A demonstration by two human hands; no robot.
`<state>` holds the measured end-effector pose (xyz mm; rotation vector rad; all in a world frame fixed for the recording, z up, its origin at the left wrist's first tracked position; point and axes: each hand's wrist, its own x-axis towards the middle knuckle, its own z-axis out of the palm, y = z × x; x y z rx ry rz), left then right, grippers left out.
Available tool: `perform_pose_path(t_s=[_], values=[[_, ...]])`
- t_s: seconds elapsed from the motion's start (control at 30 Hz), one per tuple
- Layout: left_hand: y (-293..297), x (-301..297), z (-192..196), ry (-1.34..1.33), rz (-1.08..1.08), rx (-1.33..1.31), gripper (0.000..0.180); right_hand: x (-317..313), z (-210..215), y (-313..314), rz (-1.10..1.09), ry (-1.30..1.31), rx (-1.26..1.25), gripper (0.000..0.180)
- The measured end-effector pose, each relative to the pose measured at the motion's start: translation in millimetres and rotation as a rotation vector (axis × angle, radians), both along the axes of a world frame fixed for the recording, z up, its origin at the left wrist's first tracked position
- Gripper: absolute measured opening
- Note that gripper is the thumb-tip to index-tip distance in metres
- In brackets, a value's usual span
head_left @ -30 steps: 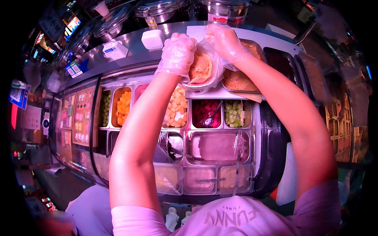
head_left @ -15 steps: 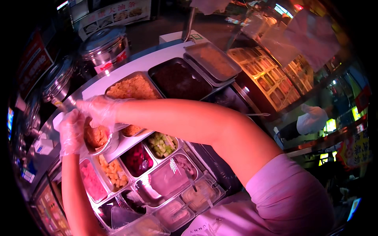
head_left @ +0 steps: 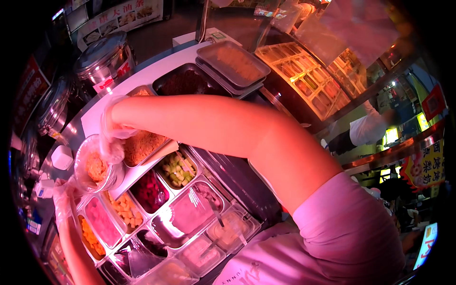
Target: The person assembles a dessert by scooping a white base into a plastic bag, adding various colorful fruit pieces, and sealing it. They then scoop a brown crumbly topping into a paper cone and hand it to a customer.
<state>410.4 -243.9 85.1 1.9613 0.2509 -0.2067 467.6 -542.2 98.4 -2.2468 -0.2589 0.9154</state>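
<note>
A round, clear-walled bowl stands at the left, with a clump of orange-brown shredded food inside. My right hand, in a clear plastic glove, reaches across from the right. Its bent fingers close at the bowl's right rim. At the bowl's lower left is my left hand, gloved the same way, its fingers partly hidden by glare and the loose glove. Just behind the bowl's right side lies a metal tray of orange-brown shredded food, partly covered by my right forearm.
Metal pans of pink strips, orange cubes, dark red pieces and green chunks sit in front. A dark tray and a lidded tray lie beyond my arm. Steel pots line the far left. A white box stands nearby.
The view has shifted, so the counter sits further left. My left hand has come down from the bowl's top to its lower left side. My right hand's fingers now point down at the rim.
</note>
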Motion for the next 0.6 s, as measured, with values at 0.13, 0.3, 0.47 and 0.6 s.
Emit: perform_pose_path(t_s=[0.13,0.3,0.47,0.6], values=[[-25,7,7,-0.108,0.153,-0.400,0.012,-15,17,-5,-0.503,0.050,0.693,0.010],[-42,12,47,-0.122,-0.205,-0.869,0.027,-22,41,7,-0.300,-0.857,0.474,0.008],[-67,-22,102,-0.561,-0.334,-0.876,0.034,-11,134,16,0.178,-1.185,-0.233,0.012],[-52,-57,153,-0.946,-0.675,-0.619,0.065,-53,212,28,0.330,-1.289,-0.477,0.015]])
